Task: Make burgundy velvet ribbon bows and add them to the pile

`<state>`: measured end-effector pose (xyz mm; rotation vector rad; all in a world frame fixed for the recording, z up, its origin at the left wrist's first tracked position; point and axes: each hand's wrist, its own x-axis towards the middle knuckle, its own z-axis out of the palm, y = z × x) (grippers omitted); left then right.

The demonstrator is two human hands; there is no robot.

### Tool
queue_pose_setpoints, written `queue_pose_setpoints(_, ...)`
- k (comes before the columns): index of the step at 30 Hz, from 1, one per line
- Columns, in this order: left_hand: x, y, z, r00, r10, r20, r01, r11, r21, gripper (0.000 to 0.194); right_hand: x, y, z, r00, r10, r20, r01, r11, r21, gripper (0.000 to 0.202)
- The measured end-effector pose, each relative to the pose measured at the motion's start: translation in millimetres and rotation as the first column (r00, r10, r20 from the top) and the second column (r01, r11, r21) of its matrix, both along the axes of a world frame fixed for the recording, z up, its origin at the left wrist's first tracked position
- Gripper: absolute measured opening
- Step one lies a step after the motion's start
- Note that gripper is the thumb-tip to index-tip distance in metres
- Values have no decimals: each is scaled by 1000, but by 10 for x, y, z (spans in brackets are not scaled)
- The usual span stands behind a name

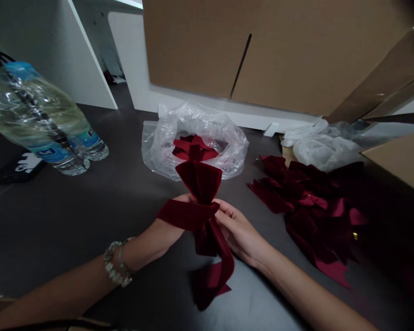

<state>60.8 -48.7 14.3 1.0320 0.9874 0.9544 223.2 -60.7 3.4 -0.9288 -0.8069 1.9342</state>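
Note:
A dark red velvet bow [200, 184] is held up over the table in the middle of the view, its loops at the top and its tails hanging down. Behind its left side is my left hand [174, 226], mostly covered by the ribbon and closed on it. My right hand [236, 230] pinches the bow near its knot from the right, fingers bent together. Just beyond the hands, a clear plastic bag [155, 142] lies open with red ribbon pieces [198, 147] inside. More dark red bows [307, 197] lie in a pile to the right.
Shrink-wrapped water bottles [51, 119] stand at the left beside a dark item with white markings [25, 163]. A large cardboard sheet [279, 55] rises at the back. Crumpled white plastic [322, 145] and a cardboard flap [400, 156] are at the right, on the dark table [72, 211].

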Motion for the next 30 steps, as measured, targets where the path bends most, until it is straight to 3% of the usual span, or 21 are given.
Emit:
queue_pose_setpoints(3,9,41,-93,976,133,170,-130,991,-25,20,-30,-36,10,978,-33,206,-11,978,208,34)
queue_pose_setpoints(7,-44,86,-150,941,244,234,-247,969,-18,16,49,-7,46,813,-249,526,-76,850,520,17)
queue_pose_setpoints(11,-101,137,-132,962,224,153,-235,970,55,18,284,130,121,680,-371,632,-153,772,617,10)
queue_pose_setpoints(14,-104,144,-103,981,181,74,-185,980,66,22,390,185,140,601,-351,718,-363,681,636,11)
queue_pose_setpoints(16,-91,116,-77,986,154,-63,-145,981,132,30,364,157,130,575,-352,739,-431,637,639,24)
queue_pose_setpoints(18,-77,73,-52,966,126,-226,-74,972,223,35,280,95,120,595,-429,680,-345,627,698,41)
queue_pose_setpoints(21,-64,33,-34,946,69,-317,15,967,255,35,192,45,111,658,-541,524,-68,650,757,21)
queue_pose_setpoints(23,-69,41,-36,962,17,-272,44,975,217,33,242,103,78,683,-580,444,124,691,712,7)
queue_pose_setpoints(26,-96,81,-45,991,-103,-83,108,992,69,30,468,305,-32,657,-639,401,358,732,580,20)
queue_pose_setpoints(28,-119,102,-39,983,-172,58,175,983,-51,29,619,420,-77,540,-735,410,446,663,601,34)
queue_pose_setpoints(30,-137,110,-20,965,-215,148,234,963,-131,29,687,437,-23,361,-845,394,366,517,774,49)
